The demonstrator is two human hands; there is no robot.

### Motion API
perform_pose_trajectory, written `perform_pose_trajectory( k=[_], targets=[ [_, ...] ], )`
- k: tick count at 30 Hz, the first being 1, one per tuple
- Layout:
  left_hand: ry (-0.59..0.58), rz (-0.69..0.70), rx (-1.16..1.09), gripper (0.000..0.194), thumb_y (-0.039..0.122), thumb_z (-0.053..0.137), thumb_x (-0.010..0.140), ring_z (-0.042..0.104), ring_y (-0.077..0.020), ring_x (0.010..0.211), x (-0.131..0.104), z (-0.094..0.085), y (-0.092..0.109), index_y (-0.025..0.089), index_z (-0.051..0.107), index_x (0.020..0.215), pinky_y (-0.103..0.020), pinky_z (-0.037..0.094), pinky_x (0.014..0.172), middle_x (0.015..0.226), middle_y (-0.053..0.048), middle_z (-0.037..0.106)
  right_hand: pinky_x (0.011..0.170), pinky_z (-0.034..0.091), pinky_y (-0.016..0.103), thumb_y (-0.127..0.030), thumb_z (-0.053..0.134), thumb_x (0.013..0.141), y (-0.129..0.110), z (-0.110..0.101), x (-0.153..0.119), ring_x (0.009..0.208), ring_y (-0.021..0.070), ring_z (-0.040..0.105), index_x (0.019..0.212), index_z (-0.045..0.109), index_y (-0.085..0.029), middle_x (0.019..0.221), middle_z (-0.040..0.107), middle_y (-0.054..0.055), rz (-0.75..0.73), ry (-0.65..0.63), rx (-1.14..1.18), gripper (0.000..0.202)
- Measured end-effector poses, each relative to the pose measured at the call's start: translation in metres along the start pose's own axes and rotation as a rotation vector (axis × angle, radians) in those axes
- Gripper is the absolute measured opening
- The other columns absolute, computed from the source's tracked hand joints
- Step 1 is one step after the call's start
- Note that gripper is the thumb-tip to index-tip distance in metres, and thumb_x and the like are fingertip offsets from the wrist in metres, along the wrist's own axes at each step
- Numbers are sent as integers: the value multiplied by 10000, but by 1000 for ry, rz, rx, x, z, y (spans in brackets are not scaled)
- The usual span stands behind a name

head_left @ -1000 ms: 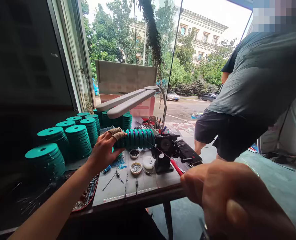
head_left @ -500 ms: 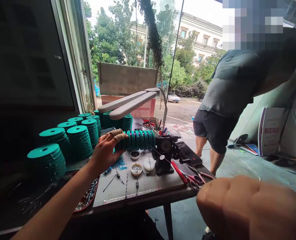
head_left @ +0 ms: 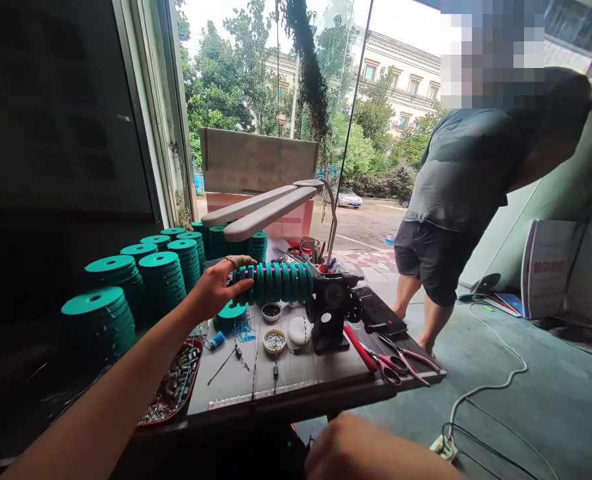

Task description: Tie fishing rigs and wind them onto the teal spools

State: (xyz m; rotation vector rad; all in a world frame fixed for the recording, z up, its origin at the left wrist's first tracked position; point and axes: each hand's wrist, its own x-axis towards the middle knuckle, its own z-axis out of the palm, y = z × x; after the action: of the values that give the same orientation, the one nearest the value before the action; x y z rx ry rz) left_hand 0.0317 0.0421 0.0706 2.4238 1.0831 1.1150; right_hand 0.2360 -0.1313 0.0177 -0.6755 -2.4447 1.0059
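My left hand (head_left: 226, 283) is at the near-left end of a row of teal line spools (head_left: 283, 281), thumb in front and fingers over the top. The row lies sideways against a black hand-crank winder (head_left: 332, 310), with purple showing between the discs. My right hand (head_left: 349, 443) is low at the bottom edge, blurred, its fingers curled. What it holds, if anything, is hidden. Under the row sit a dish of dark beads (head_left: 271, 311), a dish of pale beads (head_left: 275, 341) and a white round lid (head_left: 299, 330).
Stacked teal spools (head_left: 99, 303) stand at the left, behind a red-rimmed tray of small metal parts (head_left: 179, 373). Scissors (head_left: 390, 367) and pink-handled pliers (head_left: 416, 360) lie at the table's right edge. A white lamp (head_left: 271, 213) overhangs the spools. Another person (head_left: 456, 193) stands at the right; a cable (head_left: 496, 383) crosses the floor.
My right hand has swung from the lower right to the bottom middle. My left hand stays at the spool row's end, its fingers shifted slightly. The view has moved a little.
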Motion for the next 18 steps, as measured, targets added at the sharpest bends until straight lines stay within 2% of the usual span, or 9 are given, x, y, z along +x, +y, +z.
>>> perform_pose_trajectory(
  k=[5, 8, 10, 12, 14, 16, 18],
  targets=[
    [-31, -219, -151, 349, 390, 481, 818, 595, -213, 891, 19, 4, -12, 145, 562, 1053, -397, 475, 770, 1014, -75, 632, 466, 287, 176, -181, 541, 732, 31, 19, 10, 477, 62, 373, 530, 485, -159, 494, 407, -59, 343, 43, -140, 211],
    [-73, -358, -208, 294, 350, 499, 828, 591, -198, 888, 33, 7, -20, 153, 560, 1038, -412, 487, 752, 1043, -65, 606, 506, 319, 173, -156, 515, 732, 46, 21, 19, 524, 79, 450, 627, 606, -159, 550, 521, -45, 380, -6, -218, 139],
    [-111, -447, -238, 299, 334, 513, 823, 592, -197, 885, 40, 8, -23, 160, 549, 1063, -407, 497, 739, 1067, -66, 595, 549, 345, 189, -160, 539, 714, 49, 15, 22, 591, 111, 516, 710, 647, -175, 632, 598, -19, 379, 33, -307, 110],
    [-143, -523, -263, 311, 324, 518, 822, 591, -200, 890, 45, 9, -25, 164, 537, 1087, -406, 501, 736, 1086, -69, 587, 592, 368, 216, -181, 547, 729, 46, 1, 23, 642, 143, 557, 787, 663, -191, 696, 638, 10, 408, 176, -393, 129],
    [-167, -586, -279, 319, 322, 521, 820, 588, -206, 903, 47, 9, -27, 166, 532, 1098, -411, 500, 741, 1101, -70, 580, 653, 389, 250, -203, 522, 779, 38, -19, 27, 695, 161, 572, 855, 659, -201, 750, 650, 29, 413, 413, -450, 157],
    [-184, -632, -286, 324, 324, 525, 817, 585, -214, 912, 47, 8, -28, 166, 534, 1099, -414, 499, 745, 1108, -68, 578, 748, 395, 295, -202, 493, 817, 32, -42, 35, 806, 180, 562, 907, 643, -206, 845, 645, 42, 338, 660, -523, 175],
    [-180, -658, -286, 323, 322, 528, 814, 584, -217, 917, 47, 8, -29, 166, 536, 1098, -416, 499, 748, 1112, -68, 576, 869, 357, 342, -199, 466, 843, 31, -63, 49, 987, 206, 504, 1029, 602, -208, 1038, 606, 66, 236, 791, -654, 230]
  ],
)
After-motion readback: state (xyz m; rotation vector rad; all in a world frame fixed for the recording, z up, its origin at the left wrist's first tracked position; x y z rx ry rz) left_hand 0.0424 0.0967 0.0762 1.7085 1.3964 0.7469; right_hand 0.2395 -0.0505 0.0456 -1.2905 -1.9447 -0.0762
